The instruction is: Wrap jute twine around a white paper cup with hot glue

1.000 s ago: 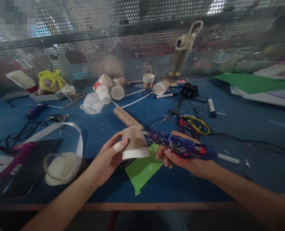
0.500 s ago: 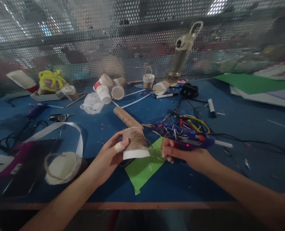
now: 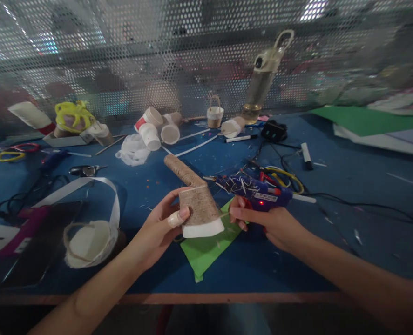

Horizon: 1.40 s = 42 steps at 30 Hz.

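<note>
My left hand [image 3: 167, 221] grips a paper cup [image 3: 199, 204], tilted on its side and wrapped in brown twine except for a white band at its lower end. A bandage-like wrap [image 3: 173, 219] is round my left thumb. My right hand [image 3: 253, 216] is closed round the handle of a blue hot glue gun [image 3: 258, 190] with a lit red light. Its thumb and fingertips also pinch a thin twine strand that runs to the cup. The gun's nozzle points left, above the cup. Just behind the cup lies a twine-wrapped tube [image 3: 183, 170].
Green paper [image 3: 206, 253] lies under the cup. Paper cups [image 3: 150, 135], a small basket [image 3: 215, 116] and a bottle [image 3: 260, 88] stand along the perforated screen [image 3: 199, 60]. A white-handled basket [image 3: 89, 242] and a phone [image 3: 35, 260] are at left. Cables [image 3: 349, 202] trail right.
The cup has tipped and shifted slightly right and down. My right hand and the glue gun have moved left, nearer to it. Red and yellow loops now show at the far left, where a blur was.
</note>
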### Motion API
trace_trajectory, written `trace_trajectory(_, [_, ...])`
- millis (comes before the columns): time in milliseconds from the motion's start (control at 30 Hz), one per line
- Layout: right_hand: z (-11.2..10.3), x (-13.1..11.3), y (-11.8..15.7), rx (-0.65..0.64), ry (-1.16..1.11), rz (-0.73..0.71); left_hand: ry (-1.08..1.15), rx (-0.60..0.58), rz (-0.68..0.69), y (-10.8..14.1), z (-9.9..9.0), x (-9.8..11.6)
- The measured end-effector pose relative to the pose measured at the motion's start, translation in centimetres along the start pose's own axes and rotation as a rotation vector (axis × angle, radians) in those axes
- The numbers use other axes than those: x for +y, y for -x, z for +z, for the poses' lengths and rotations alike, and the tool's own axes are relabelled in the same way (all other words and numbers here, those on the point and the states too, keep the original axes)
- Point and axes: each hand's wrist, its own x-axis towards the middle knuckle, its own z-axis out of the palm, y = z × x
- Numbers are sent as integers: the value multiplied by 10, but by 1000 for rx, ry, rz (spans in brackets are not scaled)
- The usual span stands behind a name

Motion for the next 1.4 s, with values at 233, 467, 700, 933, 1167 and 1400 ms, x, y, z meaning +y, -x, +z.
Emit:
trace_trajectory(233, [0,5,1,66,42,38,26,-13,26,-1,0,-4])
trace_trajectory(467, [5,8,0,157,31,53,50,2,47,-2,1,-9])
trace_trajectory(700, [8,7,1,185,112,34,63,18,35,-2,5,-8])
trace_trajectory(933, [0,10,-3,150,98,-35,135,93,127,1,4,3])
trace_trajectory(1167, [-2,0,0,123,90,-2,319,172,277,7,-3,16])
trace_trajectory(1400, [-7,6,0,23,49,-43,207,79,122,6,-3,11])
